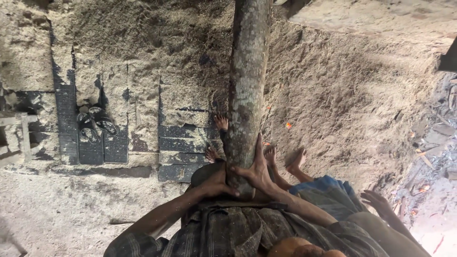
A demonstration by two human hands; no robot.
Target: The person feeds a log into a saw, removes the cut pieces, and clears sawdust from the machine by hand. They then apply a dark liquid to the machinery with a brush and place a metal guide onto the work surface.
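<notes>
Log: one long, grey-brown, bark-covered round log [246,90], running up and away from me over the sawdust-covered ground [342,95].
Left hand: my left hand [216,183] is cupped against the log's near end, fingers wrapped on the bark.
Right hand: my right hand [257,169] lies spread on the log, fingers wide, pressing flat.
Feet: four bare feet [221,122] stand beside the log.
Sandals: two dark sandals [95,124] lie on the dark planks [114,143], well left.
Other hand: one, a co-worker's hand [378,202], far right, open.
</notes>
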